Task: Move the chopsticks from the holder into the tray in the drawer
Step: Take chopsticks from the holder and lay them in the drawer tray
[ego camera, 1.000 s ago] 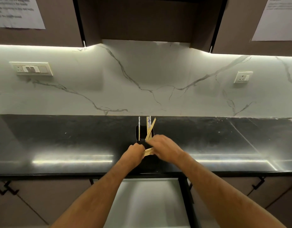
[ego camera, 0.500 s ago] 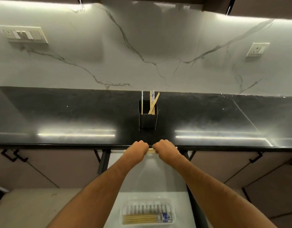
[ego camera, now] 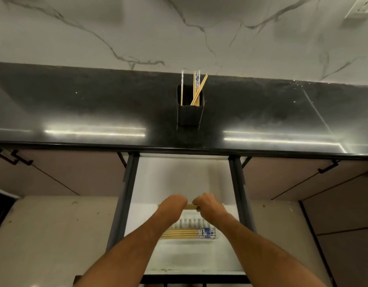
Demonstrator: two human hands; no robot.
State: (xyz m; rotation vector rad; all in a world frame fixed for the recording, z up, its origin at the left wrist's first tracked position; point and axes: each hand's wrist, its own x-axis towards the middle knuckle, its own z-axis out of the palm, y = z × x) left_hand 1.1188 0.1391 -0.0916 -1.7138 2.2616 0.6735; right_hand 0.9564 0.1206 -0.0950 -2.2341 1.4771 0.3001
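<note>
My left hand (ego camera: pixel 173 204) and my right hand (ego camera: pixel 208 205) together grip a small bundle of wooden chopsticks (ego camera: pixel 189 206), held level over the open white drawer (ego camera: pixel 179 179). Just below them a clear ridged tray (ego camera: pixel 191 223) lies in the drawer with several chopsticks (ego camera: pixel 183 234) lying flat, their blue-patterned ends to the right. The black square holder (ego camera: pixel 190 112) stands on the black counter, with several chopsticks (ego camera: pixel 196 90) still upright or leaning in it.
The black countertop (ego camera: pixel 96 112) runs across the view under a marble wall. Dark drawer rails (ego camera: pixel 129 183) flank the drawer. Closed cabinet fronts with black handles (ego camera: pixel 13 157) sit on both sides. A pale floor (ego camera: pixel 54 235) lies left of the drawer.
Both hands have carried the bundle from the holder on the counter, over the counter's edge, down to just above the tray in the drawer. The view has tilted downward.
</note>
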